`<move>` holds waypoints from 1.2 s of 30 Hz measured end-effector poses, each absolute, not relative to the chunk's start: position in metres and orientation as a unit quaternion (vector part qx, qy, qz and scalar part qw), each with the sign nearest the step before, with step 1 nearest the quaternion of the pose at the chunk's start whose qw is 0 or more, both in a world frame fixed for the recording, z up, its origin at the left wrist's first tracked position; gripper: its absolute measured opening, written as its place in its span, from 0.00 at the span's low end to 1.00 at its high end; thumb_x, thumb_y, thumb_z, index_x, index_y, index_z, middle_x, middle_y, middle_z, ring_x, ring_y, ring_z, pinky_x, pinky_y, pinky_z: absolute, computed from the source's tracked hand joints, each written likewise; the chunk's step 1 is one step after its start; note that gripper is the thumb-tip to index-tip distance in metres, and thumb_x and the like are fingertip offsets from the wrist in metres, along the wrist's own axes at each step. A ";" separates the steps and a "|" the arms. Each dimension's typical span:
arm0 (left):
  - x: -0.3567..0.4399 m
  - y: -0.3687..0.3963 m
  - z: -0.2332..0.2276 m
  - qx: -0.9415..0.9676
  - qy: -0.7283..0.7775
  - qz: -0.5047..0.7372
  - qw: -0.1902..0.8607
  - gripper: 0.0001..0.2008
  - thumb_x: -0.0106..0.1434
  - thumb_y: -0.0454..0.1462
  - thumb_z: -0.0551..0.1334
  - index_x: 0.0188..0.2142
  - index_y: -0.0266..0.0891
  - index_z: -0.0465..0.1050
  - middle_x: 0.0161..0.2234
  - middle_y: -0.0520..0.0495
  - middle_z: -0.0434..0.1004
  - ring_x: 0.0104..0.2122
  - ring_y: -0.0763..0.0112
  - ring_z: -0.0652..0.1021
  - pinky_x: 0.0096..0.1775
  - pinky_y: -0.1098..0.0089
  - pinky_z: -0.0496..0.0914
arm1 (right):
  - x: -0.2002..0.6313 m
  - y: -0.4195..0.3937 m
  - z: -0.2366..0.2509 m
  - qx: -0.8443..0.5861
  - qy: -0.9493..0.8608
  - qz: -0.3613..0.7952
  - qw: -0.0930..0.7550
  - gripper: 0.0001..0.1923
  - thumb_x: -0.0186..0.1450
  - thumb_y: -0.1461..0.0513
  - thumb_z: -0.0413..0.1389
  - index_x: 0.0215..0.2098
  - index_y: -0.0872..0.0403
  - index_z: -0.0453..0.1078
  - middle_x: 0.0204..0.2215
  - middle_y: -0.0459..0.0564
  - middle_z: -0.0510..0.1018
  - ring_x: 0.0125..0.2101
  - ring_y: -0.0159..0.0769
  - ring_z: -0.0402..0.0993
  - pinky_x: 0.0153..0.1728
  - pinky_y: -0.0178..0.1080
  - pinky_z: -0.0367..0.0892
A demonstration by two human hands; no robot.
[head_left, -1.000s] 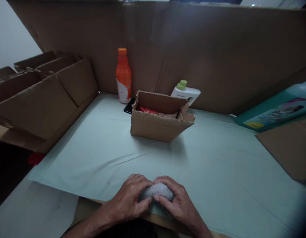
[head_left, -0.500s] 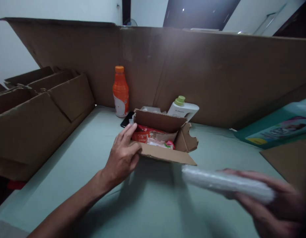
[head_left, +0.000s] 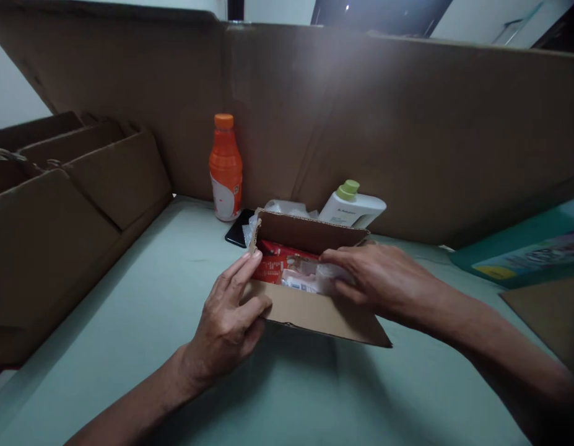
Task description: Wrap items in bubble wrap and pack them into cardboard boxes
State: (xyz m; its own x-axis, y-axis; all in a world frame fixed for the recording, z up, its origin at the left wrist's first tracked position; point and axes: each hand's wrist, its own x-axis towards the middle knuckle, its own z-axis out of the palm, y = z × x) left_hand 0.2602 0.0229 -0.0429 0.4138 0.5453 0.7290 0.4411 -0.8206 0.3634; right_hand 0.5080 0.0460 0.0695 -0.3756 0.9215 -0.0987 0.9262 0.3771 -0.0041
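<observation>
A small open cardboard box (head_left: 314, 313) stands in the middle of the pale green table cover (head_left: 142, 310). My left hand (head_left: 231, 316) grips its near left corner, fingers laid over the rim. My right hand (head_left: 382, 279) reaches into the box from the right and presses a bubble-wrapped bundle (head_left: 326, 277) down among the contents. A red packet (head_left: 277, 263) lies inside at the left, beside pale wrapped items.
An orange bottle (head_left: 225, 167) and a black phone (head_left: 239, 228) sit behind the box, a white bottle with a green cap (head_left: 354, 207) to their right. Tall cardboard sheets (head_left: 361, 124) wall the back; folded boxes (head_left: 59, 210) stand left; a teal package (head_left: 528, 248) lies right.
Both hands held the bubble-wrapped bundle at the near edge. The left hand then went to the box corner, and the right hand carried the bundle from the right into the box.
</observation>
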 end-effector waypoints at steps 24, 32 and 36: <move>0.262 0.020 -0.044 0.840 0.312 0.443 0.040 0.16 0.57 0.21 0.59 0.41 0.38 0.72 0.66 0.35 0.60 0.66 0.49 0.63 0.61 0.46 0.67 | 0.507 0.066 0.045 0.457 0.854 -0.236 -0.077 0.19 0.67 0.68 0.50 0.52 0.52 0.77 0.49 0.49 0.82 0.47 0.37 0.78 0.48 0.38 0.68; 0.266 0.022 -0.044 0.832 0.315 0.456 0.010 0.15 0.57 0.21 0.60 0.40 0.38 0.72 0.62 0.34 0.65 0.63 0.48 0.68 0.58 0.44 0.69 | 0.495 0.073 0.031 0.378 0.893 -0.238 0.052 0.34 0.54 0.78 0.47 0.52 0.52 0.77 0.50 0.53 0.80 0.50 0.42 0.76 0.50 0.41 0.67; 0.266 0.016 -0.042 0.823 0.319 0.470 0.007 0.18 0.59 0.22 0.61 0.46 0.40 0.72 0.64 0.36 0.62 0.63 0.49 0.67 0.59 0.46 0.69 | 0.500 0.064 0.041 0.402 0.886 -0.229 0.001 0.28 0.60 0.75 0.48 0.53 0.51 0.76 0.52 0.52 0.80 0.52 0.41 0.75 0.53 0.43 0.67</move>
